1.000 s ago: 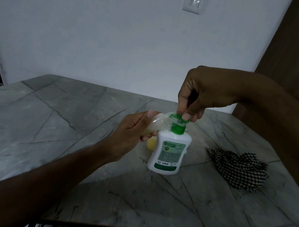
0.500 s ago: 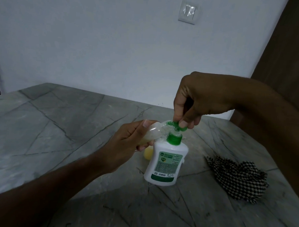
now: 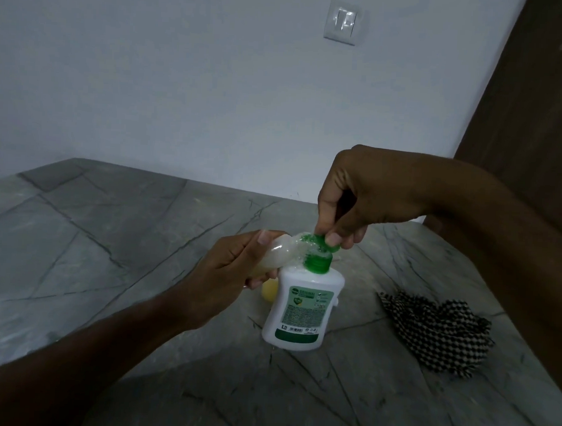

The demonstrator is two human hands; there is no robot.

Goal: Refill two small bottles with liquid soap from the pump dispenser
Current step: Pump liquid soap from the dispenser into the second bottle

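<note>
You're mid-fill on this one; your left hand (image 3: 235,265) has its grip wrapped round a small clear bottle (image 3: 279,254), tilted over on its side with its mouth pushed up against the green nozzle of the pump dispenser (image 3: 303,305); your right hand (image 3: 347,209) has fingers curled down onto the green pump head (image 3: 325,243), thumb and fingertips clamped on it from above; the dispenser stands upright on the grey marble tabletop (image 3: 111,237), a touch tilted in this wide view; pale yellowish liquid shows inside the clear bottle under your fingers, with froth at the neck and foam spilling onto the dispenser's white shoulder, so soap is going in, and by my reckoning it's partly filled rather than full; how high the level sits I can't tell, your fingers hide most of it; just behind the dispenser, on the tabletop, a small yellow thing (image 3: 269,291) peeks out, possibly the second bottle or a cap, too hidden to call; a black-and-white checked cloth (image 3: 438,332) lies to the right, well apart; so I'd say: first bottle under way, capping it and the whole second bottle left to do; watch that foam, it's already overflowing at the nozzle.
</note>
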